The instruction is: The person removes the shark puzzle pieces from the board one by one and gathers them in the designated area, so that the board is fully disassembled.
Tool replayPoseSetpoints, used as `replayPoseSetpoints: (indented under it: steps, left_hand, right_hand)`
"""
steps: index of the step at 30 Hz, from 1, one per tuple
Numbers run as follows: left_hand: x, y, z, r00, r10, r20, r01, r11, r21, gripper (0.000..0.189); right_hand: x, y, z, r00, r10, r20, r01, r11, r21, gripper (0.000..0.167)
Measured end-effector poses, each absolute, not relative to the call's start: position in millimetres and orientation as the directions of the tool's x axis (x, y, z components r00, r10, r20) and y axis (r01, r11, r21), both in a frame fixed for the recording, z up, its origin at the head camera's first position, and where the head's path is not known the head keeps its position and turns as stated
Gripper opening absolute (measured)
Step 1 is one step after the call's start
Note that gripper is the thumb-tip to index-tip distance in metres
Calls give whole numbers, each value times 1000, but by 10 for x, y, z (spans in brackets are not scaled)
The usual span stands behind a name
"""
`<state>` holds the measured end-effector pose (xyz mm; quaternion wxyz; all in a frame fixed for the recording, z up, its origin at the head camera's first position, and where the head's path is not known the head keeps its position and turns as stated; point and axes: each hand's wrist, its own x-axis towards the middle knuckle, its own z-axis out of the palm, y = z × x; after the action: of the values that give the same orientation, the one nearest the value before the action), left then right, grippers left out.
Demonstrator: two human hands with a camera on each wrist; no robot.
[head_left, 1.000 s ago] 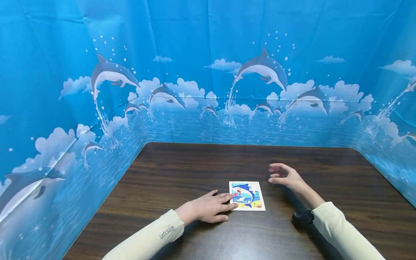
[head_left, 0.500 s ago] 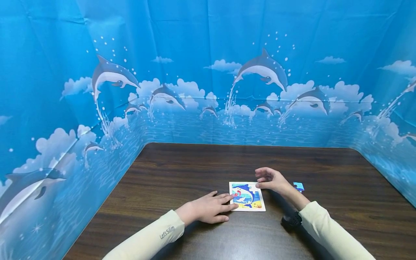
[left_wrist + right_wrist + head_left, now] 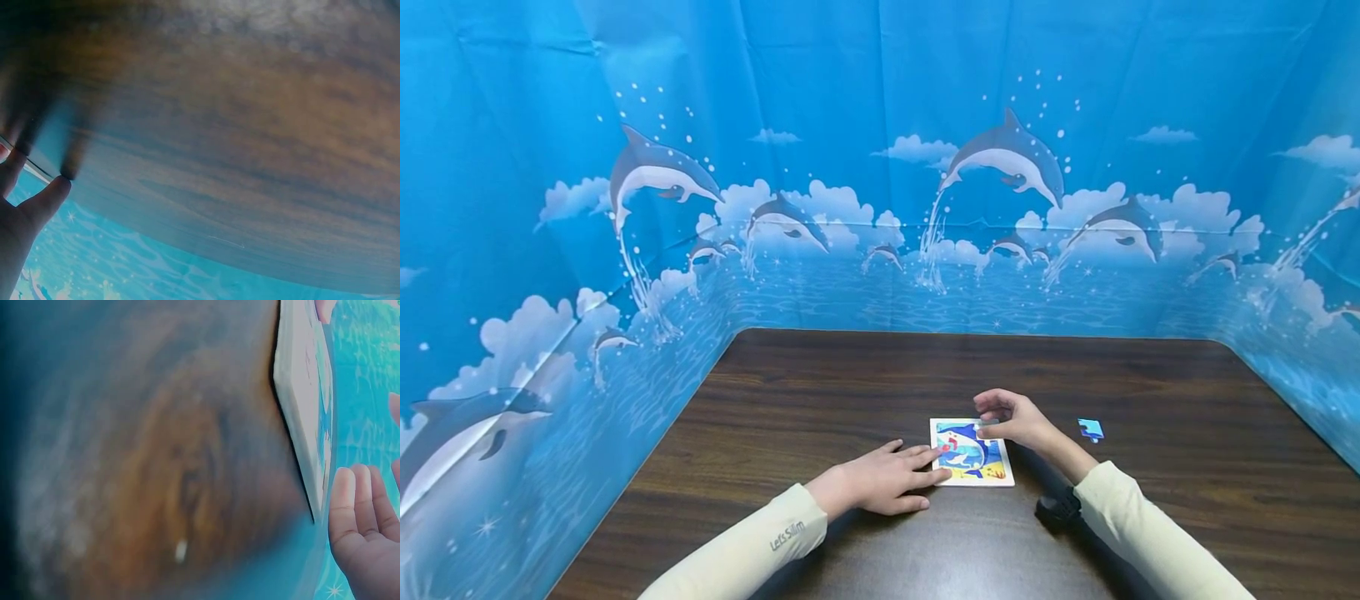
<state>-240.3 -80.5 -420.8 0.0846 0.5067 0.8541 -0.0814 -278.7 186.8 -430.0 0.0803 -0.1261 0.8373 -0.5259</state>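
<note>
A small square jigsaw puzzle (image 3: 972, 460) with a dolphin picture and a pale frame lies on the table in the head view. My left hand (image 3: 880, 481) rests flat beside it, its spread fingertips on the puzzle's left side. Over the puzzle's top right corner hovers my right hand (image 3: 1013, 418), its fingers loosely bent and the thumb apart, with no piece visible in its grasp. The bent fingers hide part of that corner, so whether the thumb touches the puzzle I cannot tell. A loose blue jigsaw piece (image 3: 1091, 429) lies to the right of my right hand.
The dark wooden table (image 3: 850, 383) extends around the puzzle. A blue cloth (image 3: 820, 100) printed with dolphins and clouds hangs along the back and both sides. A black wrist device (image 3: 1058, 508) sits under my right wrist.
My right hand has moved left, from beside the puzzle to over its top right corner, uncovering the loose jigsaw piece. My left hand has stayed in place.
</note>
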Motion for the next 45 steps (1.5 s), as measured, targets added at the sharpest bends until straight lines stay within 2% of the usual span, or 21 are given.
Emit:
replayPoseSetpoints:
  steps: [14,23,45]
  left_hand:
    - [-2398,-811,-4192,-470,853,-228,881,467,-68,53]
    - [-2417,-815,-4196,-474,847,-239,878,474,-61,53]
    - [-2414,-809,-4190,-470,846,-253,880,471,-62,53]
  right_hand:
    - [-2803,1766,-4307,-957,-289,-18,-132,492,-861,45]
    - [-2789,1670,-4293,-943,-331,12,-210,568,-796,44]
    - [-2786,1522,-4275,-980,-196,-40,-101,654,-750,44]
